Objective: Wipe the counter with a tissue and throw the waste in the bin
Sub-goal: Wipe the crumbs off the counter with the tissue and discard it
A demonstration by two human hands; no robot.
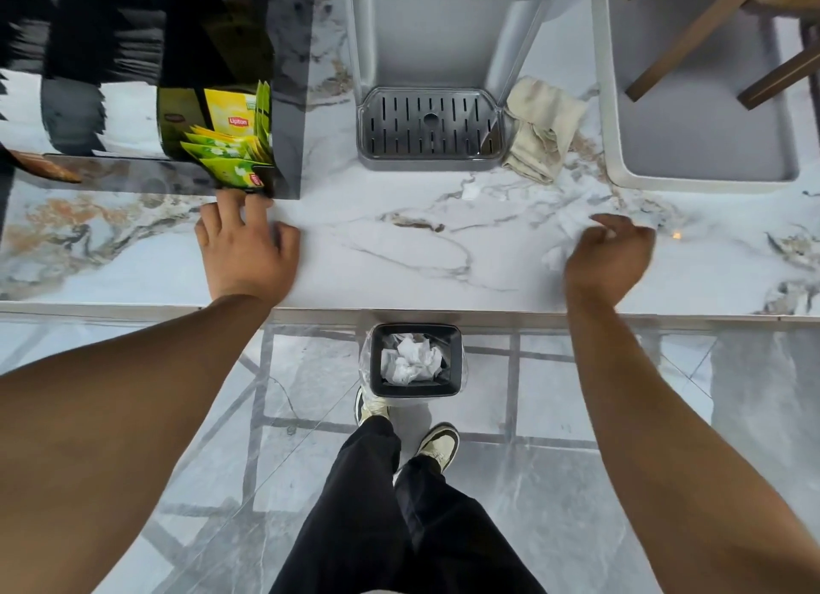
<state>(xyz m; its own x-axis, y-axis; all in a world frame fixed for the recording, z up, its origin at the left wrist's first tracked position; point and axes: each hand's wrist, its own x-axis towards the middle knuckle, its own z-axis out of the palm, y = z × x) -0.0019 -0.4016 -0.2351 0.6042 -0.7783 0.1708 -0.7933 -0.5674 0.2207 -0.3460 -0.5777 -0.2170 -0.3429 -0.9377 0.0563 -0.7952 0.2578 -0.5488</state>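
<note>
My left hand (pixel 244 247) lies flat and spread on the white marble counter (pixel 399 256), just in front of the tea-bag holder. Over on the right, my right hand (pixel 610 256) presses a white tissue (pixel 563 238) against the counter, fingers curled over it; only the tissue's edges show beside the hand. A small scrap of white paper (pixel 470 190) lies on the counter ahead of the drip tray. On the floor below the counter edge stands a black bin (pixel 415 359) with a clear liner and crumpled white tissues inside.
A black holder with green and yellow tea bags (pixel 230 149) stands at the left. A grey dispenser with a drip tray (pixel 430 125) is at centre back, a beige cloth (pixel 543 127) beside it, and a grey tray (pixel 705 105) to the right. My feet are next to the bin.
</note>
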